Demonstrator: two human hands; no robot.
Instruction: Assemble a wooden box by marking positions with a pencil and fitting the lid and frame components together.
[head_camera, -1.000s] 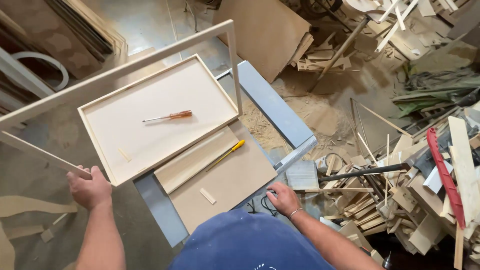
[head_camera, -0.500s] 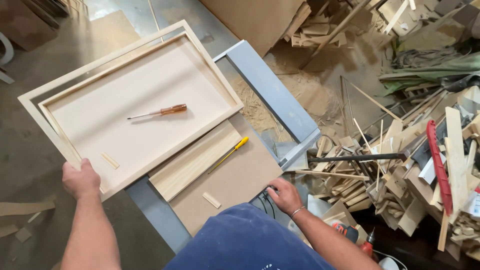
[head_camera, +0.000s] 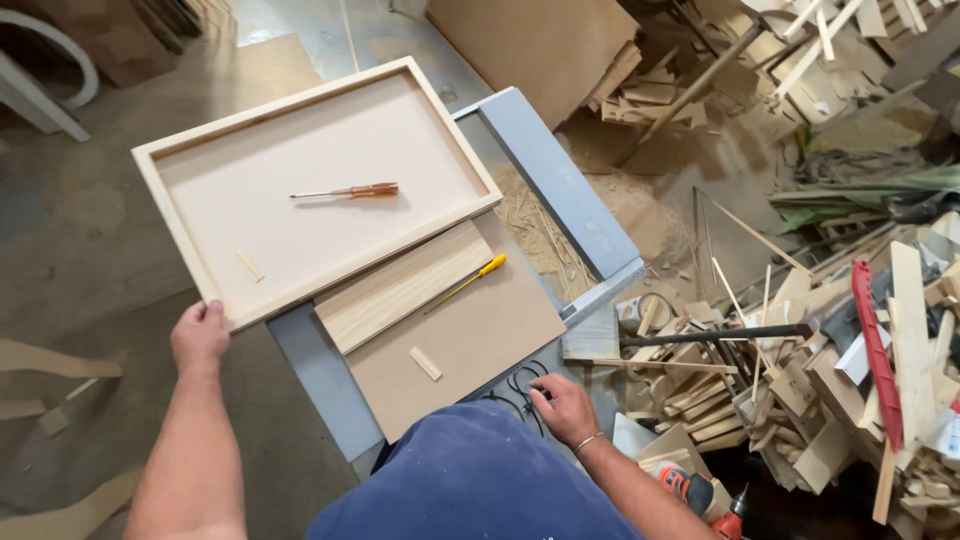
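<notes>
My left hand (head_camera: 200, 335) grips the near left corner of a shallow pale wooden tray frame (head_camera: 165, 195) that lies on the grey workbench (head_camera: 555, 180). Inside the tray rest a screwdriver with an orange handle (head_camera: 350, 190) and a small wood sliver (head_camera: 248, 265). My right hand (head_camera: 562, 405) rests on the bench's near edge, its fingers on a black cable (head_camera: 515, 385). Between the hands lie a brown board (head_camera: 470, 335), a pale plank (head_camera: 400, 285), a yellow-handled screwdriver (head_camera: 468, 282) and a small wood block (head_camera: 425, 363).
A heap of wood offcuts (head_camera: 790, 370) fills the right side, with a red bar (head_camera: 875, 350) and a dark metal rod (head_camera: 720, 335) in it. Sawdust (head_camera: 620, 215) lies beyond the bench. An orange power drill (head_camera: 700, 492) sits low right. Large boards (head_camera: 545, 45) lean at the top.
The tray frame has been lowered and now lies flat on the bench, shifted toward the right. My left hand stays at its corner; my right hand has barely moved.
</notes>
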